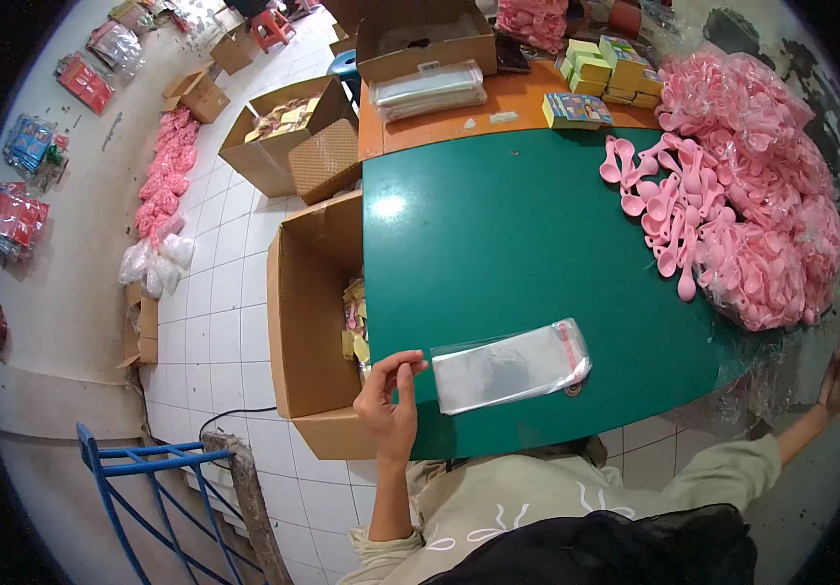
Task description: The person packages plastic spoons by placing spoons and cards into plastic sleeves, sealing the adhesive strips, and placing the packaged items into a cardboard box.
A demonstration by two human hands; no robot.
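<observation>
My left hand (pixel 390 402) is at the left edge of the green table (pixel 469 244), with its fingers curled and thumb near the index finger; whether anything thin lies between them is too small to tell. Just right of it a stack of clear plastic sleeves (pixel 510 370) lies flat on the table, not touched by a hand. My right hand (pixel 837 378) is away to the far right, beyond the table edge, fingers stretched out and holding nothing. Loose pink spoons (pixel 668 205) are spread at the table's right, beside a heap of bagged pink spoons (pixel 771 195).
An open cardboard box (pixel 308 292) with small packs stands against the table's left side. At the back, an orange surface (pixel 527 88) bears yellow boxes (pixel 586 73) and more plastic sleeves (pixel 430 90). A blue metal rack (pixel 147 458) stands at the lower left.
</observation>
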